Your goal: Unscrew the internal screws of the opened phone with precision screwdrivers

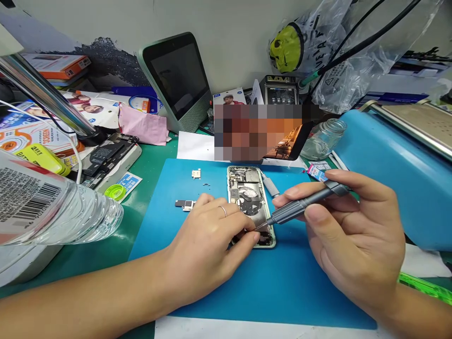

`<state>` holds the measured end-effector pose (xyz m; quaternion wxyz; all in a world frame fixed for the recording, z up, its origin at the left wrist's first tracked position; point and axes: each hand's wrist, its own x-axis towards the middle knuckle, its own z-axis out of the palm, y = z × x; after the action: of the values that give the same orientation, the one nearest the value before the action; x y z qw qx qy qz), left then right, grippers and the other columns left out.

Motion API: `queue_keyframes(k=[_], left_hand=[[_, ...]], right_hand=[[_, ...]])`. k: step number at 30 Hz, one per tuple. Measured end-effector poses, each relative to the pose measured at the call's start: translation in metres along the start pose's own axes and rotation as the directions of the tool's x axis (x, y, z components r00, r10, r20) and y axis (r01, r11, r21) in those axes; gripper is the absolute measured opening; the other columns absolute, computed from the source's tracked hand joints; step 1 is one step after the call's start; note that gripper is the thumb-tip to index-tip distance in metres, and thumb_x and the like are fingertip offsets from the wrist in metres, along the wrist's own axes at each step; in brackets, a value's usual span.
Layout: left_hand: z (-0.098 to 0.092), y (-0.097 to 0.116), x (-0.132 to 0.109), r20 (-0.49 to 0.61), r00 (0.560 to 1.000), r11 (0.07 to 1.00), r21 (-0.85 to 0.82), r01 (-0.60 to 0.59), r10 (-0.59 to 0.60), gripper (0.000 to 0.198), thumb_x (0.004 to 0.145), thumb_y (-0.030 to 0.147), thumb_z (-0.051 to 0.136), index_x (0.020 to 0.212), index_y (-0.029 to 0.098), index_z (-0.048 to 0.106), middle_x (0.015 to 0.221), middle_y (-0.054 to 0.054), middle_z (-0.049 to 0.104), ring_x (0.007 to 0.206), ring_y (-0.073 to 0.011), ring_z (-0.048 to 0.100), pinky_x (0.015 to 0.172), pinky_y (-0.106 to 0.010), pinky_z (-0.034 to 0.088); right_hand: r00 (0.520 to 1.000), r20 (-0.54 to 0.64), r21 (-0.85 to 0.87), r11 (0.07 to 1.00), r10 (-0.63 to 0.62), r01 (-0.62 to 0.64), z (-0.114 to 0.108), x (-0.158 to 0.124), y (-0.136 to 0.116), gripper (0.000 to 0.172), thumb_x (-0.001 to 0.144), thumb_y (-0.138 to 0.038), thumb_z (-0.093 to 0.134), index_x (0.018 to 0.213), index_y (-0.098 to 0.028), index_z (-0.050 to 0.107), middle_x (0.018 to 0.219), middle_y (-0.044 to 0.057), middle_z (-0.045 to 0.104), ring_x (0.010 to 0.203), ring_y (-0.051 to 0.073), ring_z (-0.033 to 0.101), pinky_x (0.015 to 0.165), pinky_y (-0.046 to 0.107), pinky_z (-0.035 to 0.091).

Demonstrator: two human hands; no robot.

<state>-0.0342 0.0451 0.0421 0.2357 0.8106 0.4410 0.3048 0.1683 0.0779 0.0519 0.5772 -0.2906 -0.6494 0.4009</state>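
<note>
One slip of the screwdriver (297,208), gripped at a slant by the fingers of the right hand (358,230), could scratch the opened phone (250,190) on the blue mat (282,292), beside the left hand (210,230), whose bent fingers seemingly hide whether they pinch anything.

Bright, fairly even light, with soft shading under the bare left hand (208,240); highlights streak the clear ribbed plastic bottle (97,214) at near left and the glossy blue plastic case (391,188) at right. Wide-angle stretching bends the edges; blocky pixelation masks the far middle.
</note>
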Motion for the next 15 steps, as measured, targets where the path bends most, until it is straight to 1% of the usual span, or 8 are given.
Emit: queue_keyframes(k=[6, 12, 15], left_hand=[[0.0004, 0.0002, 0.0005, -0.007, 1.000, 1.000, -0.020, 0.012, -0.012, 0.009, 0.099, 0.026, 0.061, 0.092, 0.020, 0.065, 0.083, 0.004, 0.068, 0.079, -0.0149, 0.059, 0.076, -0.037, 0.030], [-0.0003, 0.0008, -0.0002, -0.004, 1.000, 1.000, -0.012, 0.018, -0.018, 0.010, 0.100, 0.023, 0.058, 0.093, 0.021, 0.065, 0.085, 0.004, 0.069, 0.080, -0.0150, 0.060, 0.074, -0.037, 0.030], [-0.0009, 0.0009, -0.0002, -0.003, 1.000, 1.000, -0.004, 0.017, -0.017, 0.010, 0.100, 0.022, 0.058, 0.093, 0.021, 0.065, 0.085, 0.004, 0.069, 0.080, -0.0151, 0.060, 0.074, -0.037, 0.030]], right_hand=[[1.000, -0.029, -0.021, 1.000, 0.010, -0.011, 0.0001, -0.0001, -0.0015, 0.034, 0.094, -0.012, 0.061, 0.122, -0.031, 0.060, 0.098, 0.001, 0.076, 0.086, 0.020, 0.075, 0.080, 0.040, 0.068], [0.999, -0.035, -0.018, 1.000, 0.022, -0.023, 0.0008, -0.0004, -0.0018, 0.034, 0.094, -0.011, 0.061, 0.122, -0.030, 0.059, 0.100, 0.001, 0.076, 0.087, 0.019, 0.075, 0.082, 0.038, 0.067], [1.000, -0.030, -0.023, 1.000, 0.007, -0.008, 0.0001, -0.0003, -0.0014, 0.035, 0.094, -0.010, 0.060, 0.122, -0.030, 0.060, 0.100, 0.001, 0.076, 0.087, 0.019, 0.075, 0.081, 0.039, 0.067]])
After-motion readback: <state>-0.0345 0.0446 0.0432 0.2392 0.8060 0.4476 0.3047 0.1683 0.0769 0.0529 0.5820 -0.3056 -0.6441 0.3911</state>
